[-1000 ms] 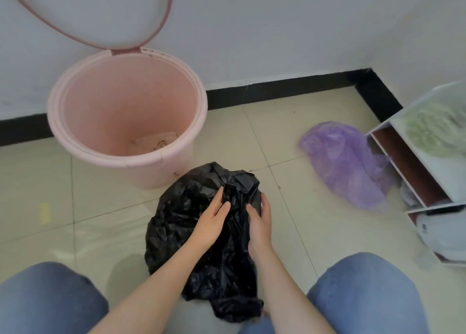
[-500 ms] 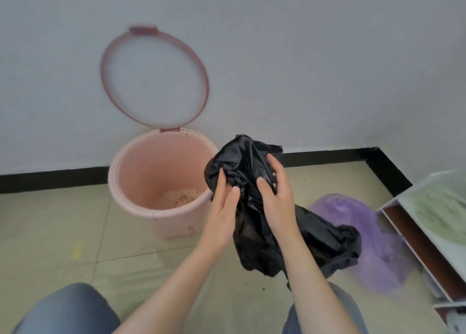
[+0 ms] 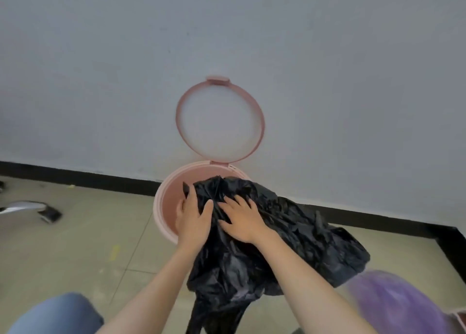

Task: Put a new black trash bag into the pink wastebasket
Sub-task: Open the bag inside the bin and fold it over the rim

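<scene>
The pink wastebasket [image 3: 161,207] stands against the white wall, its round lid [image 3: 220,121] flipped up and leaning on the wall. A crumpled black trash bag [image 3: 290,237] hangs over the basket's open mouth and drapes down toward me. My left hand [image 3: 193,220] grips the bag's top edge on the left, over the basket's inside. My right hand [image 3: 243,219] holds the bag just beside it, fingers spread into the plastic. Most of the basket's right rim is hidden by the bag.
A purple plastic bag [image 3: 398,306] lies on the tiled floor at lower right. A silver and black object [image 3: 32,208] lies on the floor at far left. My knee in blue jeans [image 3: 55,313] shows at the bottom left. A black baseboard [image 3: 75,177] runs along the wall.
Both hands lifted the black bag off the floor and carried it up and forward over the wastebasket's opening. The view tilted up, showing the whole lid.
</scene>
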